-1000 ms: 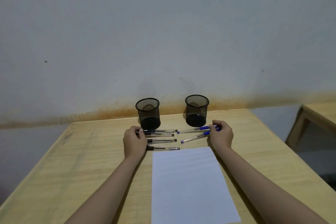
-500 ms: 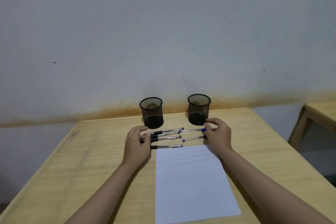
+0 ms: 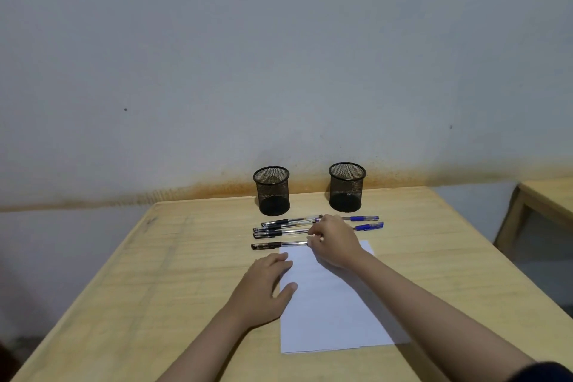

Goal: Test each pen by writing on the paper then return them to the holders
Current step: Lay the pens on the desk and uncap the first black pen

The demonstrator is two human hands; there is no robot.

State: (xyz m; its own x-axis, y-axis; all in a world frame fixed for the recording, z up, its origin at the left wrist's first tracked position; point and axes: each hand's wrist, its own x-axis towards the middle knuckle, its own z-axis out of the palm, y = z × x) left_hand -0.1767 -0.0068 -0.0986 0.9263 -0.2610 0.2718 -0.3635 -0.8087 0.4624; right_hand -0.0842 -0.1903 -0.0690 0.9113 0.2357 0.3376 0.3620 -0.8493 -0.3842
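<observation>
1. Nearest me, I see the white paper (image 3: 335, 304) lying flat on the wooden table (image 3: 155, 288).
2. The left hand (image 3: 263, 291) rests on the paper's left edge, fingers straight and slightly spread, thumb on the sheet, holding nothing.
3. The right hand (image 3: 336, 242) sits over the paper's far edge, fingers curled down at the tip end of the nearest black pen (image 3: 276, 245); I cannot tell whether they actually pinch it.
4. Just beyond, three more black pens (image 3: 283, 227) lie side by side, their tips running under the right hand.
5. Two blue pens (image 3: 366, 223) stick out past the hand's right side.
6. Farthest, two black mesh holders stand upright and well apart: the left holder (image 3: 272, 191) and the right holder (image 3: 346, 187), near the wall (image 3: 279, 56).
</observation>
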